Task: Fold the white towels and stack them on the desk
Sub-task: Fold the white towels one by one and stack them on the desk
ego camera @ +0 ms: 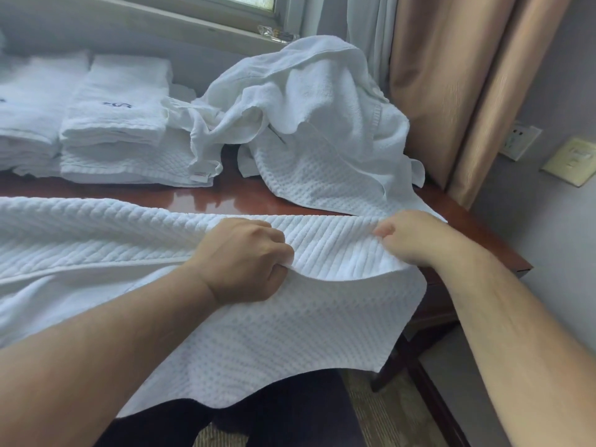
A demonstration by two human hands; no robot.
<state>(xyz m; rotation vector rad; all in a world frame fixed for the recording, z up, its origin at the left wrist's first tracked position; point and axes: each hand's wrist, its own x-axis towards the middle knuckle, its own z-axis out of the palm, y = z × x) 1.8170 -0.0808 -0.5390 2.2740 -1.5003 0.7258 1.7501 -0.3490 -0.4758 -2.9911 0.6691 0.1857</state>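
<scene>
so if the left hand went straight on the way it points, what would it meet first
Probably the heap of unfolded towels. The left hand, gripping the spread towel, points forward and right over a bare strip of desk, and the heap's front edge lies next in line, though depth is uncertain.

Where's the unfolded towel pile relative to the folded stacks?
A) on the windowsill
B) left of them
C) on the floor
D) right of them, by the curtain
D: the crumpled pile lies on the desk to the right of the folded stacks, close to the curtain.
</scene>
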